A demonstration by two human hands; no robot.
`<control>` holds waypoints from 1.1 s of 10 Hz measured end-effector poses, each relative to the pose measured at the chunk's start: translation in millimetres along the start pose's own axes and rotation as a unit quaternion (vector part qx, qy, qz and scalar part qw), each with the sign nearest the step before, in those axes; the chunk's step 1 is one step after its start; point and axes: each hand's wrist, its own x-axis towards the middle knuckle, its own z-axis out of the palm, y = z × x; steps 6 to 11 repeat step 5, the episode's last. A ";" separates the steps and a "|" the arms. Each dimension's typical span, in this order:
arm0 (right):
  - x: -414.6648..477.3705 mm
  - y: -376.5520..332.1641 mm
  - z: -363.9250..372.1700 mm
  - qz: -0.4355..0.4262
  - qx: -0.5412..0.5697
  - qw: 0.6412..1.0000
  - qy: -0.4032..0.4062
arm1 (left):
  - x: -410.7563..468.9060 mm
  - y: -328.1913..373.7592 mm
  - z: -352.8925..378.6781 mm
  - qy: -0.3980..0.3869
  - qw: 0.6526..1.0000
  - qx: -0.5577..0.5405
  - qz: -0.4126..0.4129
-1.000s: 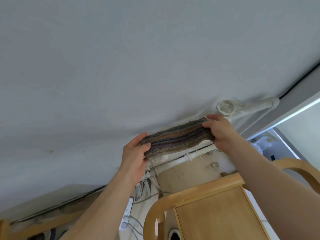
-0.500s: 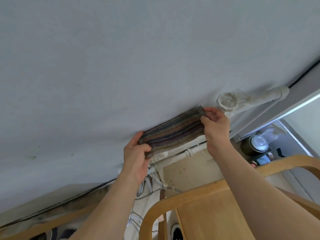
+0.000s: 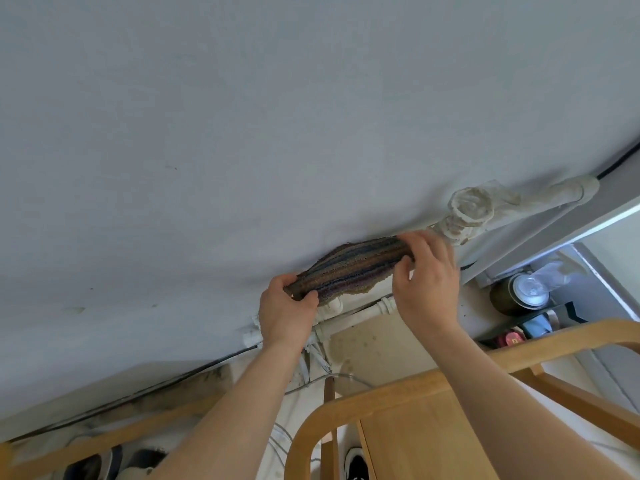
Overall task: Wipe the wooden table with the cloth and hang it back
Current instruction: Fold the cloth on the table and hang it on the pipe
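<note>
Your left hand (image 3: 285, 315) is closed around the lower end of the striped cloth (image 3: 353, 268), while your right hand (image 3: 427, 289) pinches its upper end; the cloth stretches between them against the grey wall (image 3: 242, 133), above the white pipes (image 3: 349, 318)

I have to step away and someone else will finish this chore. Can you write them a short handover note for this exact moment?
Left hand: gripping the lower left end of the striped cloth.
Right hand: pinching the cloth's upper right end, next to the wrapped pipe joint.
Cloth: bunched lengthwise, held up against the wall above the white pipes.
Wooden table: below, between the arms.
Done: wiping cannot be confirmed from this view.
Left: settle the cloth on its support, which is hidden behind it, then release both hands.
</note>
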 end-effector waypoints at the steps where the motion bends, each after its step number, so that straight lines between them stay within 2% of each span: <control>1: -8.9 -0.7 2.4 -0.117 -0.084 0.984 -0.109 | -8.2 -5.5 -2.2 0.069 0.981 0.120 0.133; 2: -8.2 -3.5 1.2 -0.121 -0.174 0.951 -0.223 | -13.5 -4.3 -2.0 0.017 0.946 0.250 0.206; 3: -2.5 -13.8 -9.3 -0.097 -0.203 0.937 -0.265 | -17.1 3.2 -7.9 -0.040 0.945 0.267 0.186; 5: -17.1 -54.1 -37.4 -0.067 -0.089 0.952 -0.284 | -52.4 10.1 -51.9 -0.022 0.978 0.083 0.191; 11: -17.1 -54.1 -37.4 -0.067 -0.089 0.952 -0.284 | -52.4 10.1 -51.9 -0.022 0.978 0.083 0.191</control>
